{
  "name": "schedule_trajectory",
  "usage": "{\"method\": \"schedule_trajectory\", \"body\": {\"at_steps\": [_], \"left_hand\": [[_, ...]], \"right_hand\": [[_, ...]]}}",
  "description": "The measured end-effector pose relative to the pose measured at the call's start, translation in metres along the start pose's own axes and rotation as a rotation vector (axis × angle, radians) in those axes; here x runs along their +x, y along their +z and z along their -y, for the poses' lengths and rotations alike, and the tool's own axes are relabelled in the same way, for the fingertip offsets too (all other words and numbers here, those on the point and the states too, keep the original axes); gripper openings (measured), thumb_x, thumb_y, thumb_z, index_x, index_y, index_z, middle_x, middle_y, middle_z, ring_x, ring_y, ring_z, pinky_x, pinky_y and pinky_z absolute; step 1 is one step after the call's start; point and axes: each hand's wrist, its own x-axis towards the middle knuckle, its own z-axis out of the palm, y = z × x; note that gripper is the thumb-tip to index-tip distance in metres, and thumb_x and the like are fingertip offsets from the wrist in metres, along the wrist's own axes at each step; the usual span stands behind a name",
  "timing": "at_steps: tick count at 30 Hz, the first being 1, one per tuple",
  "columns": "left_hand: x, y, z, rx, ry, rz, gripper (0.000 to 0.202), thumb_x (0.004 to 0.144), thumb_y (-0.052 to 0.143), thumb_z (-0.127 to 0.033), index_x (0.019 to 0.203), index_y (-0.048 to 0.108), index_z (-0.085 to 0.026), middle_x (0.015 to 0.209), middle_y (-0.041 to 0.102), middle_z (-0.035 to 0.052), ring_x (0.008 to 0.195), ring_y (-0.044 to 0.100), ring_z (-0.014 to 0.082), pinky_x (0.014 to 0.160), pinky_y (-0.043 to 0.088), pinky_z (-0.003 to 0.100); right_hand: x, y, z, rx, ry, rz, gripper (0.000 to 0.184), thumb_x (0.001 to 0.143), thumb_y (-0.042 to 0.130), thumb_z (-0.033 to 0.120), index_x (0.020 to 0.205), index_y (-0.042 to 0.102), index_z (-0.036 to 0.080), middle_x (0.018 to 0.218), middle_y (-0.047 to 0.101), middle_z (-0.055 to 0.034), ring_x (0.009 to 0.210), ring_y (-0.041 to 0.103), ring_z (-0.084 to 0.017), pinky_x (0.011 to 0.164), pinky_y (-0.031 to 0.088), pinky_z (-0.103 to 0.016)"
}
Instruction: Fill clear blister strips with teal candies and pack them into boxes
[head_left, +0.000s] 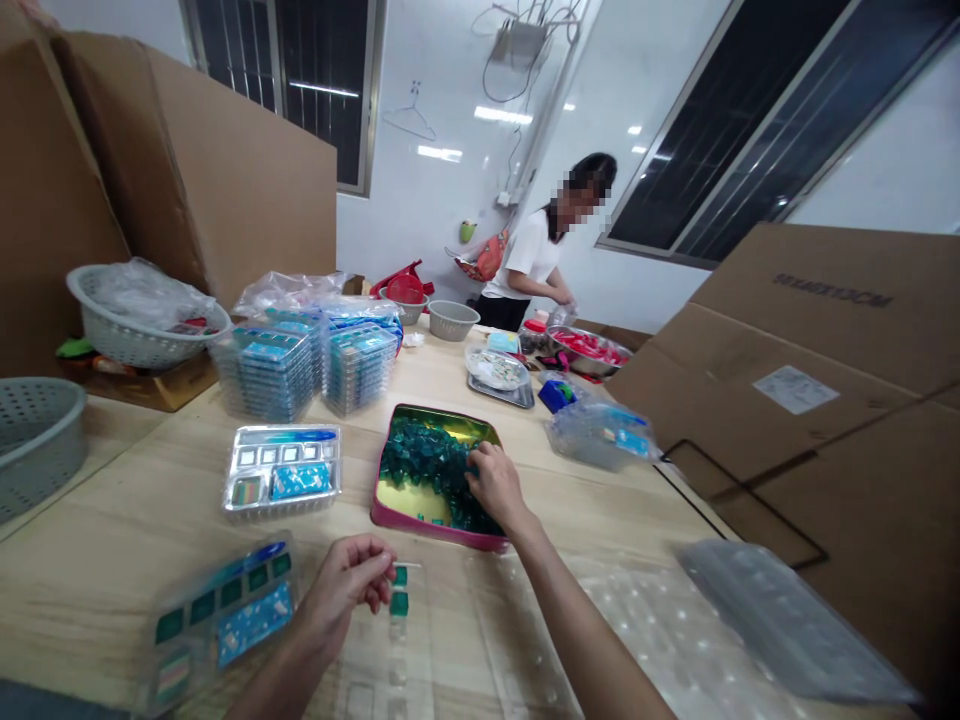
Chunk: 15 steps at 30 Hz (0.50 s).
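Note:
My right hand (pixel 495 482) reaches into a pink-rimmed tin (pixel 442 530) with a gold inside. Its fingers are curled down among small dark-green translucent pieces (pixel 424 452), and the fingertips are hidden. My left hand (pixel 352 580) is closed, thumb against fingers, at the upper left of a clear plastic tray (pixel 412 660); what it pinches I cannot make out. Two green square pieces sit in that tray's compartments, one a green square (pixel 399 604). To the left lies a filled blister tray (pixel 217 620) with green squares, a blue pen and a blue patterned packet.
Another blister tray (pixel 281 470) has bare square compartments. Stacked filled trays (pixel 270 370), a grey basket (pixel 150 330) and a large carton (pixel 240 170) stand left. Clear trays (pixel 660 630) lie front right, beside a carton (pixel 840 370). A person (pixel 536 255) works at the far end.

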Motion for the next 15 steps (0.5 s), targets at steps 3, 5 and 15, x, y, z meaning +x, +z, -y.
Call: {"method": "schedule_trajectory", "body": {"at_steps": [3,5,15], "left_hand": [[-0.002,0.001,-0.001,0.013,-0.001,-0.002,0.036,0.059,0.072,-0.045,0.066,0.058,-0.012,0.061,0.061,0.0010,0.046,0.053,0.0075,0.041,0.031,0.017],[-0.004,0.001,-0.002,0.020,0.004,-0.006,0.036,0.059,0.072,-0.045,0.066,0.058,-0.012,0.061,0.061,0.0011,0.046,0.052,0.0077,0.042,0.032,0.017],[-0.020,0.024,-0.014,0.016,0.181,-0.044,0.029,0.063,0.072,-0.031,0.084,0.066,-0.012,0.074,0.065,0.0045,0.069,0.057,0.0140,0.059,0.042,0.023]], "right_hand": [[0.000,0.002,0.002,-0.015,-0.023,-0.012,0.014,0.067,0.056,0.004,0.064,0.059,0.017,0.087,0.059,-0.0108,0.088,0.051,-0.023,0.079,0.038,-0.033],[0.002,0.000,0.000,0.028,-0.011,-0.031,0.017,0.069,0.052,0.003,0.062,0.059,0.017,0.085,0.060,-0.0115,0.088,0.052,-0.023,0.080,0.039,-0.034],[-0.068,-0.027,0.042,1.172,0.309,0.160,0.022,0.065,0.070,0.036,0.072,0.064,0.015,0.062,0.062,-0.0017,0.057,0.054,-0.014,0.056,0.041,-0.026]]}}
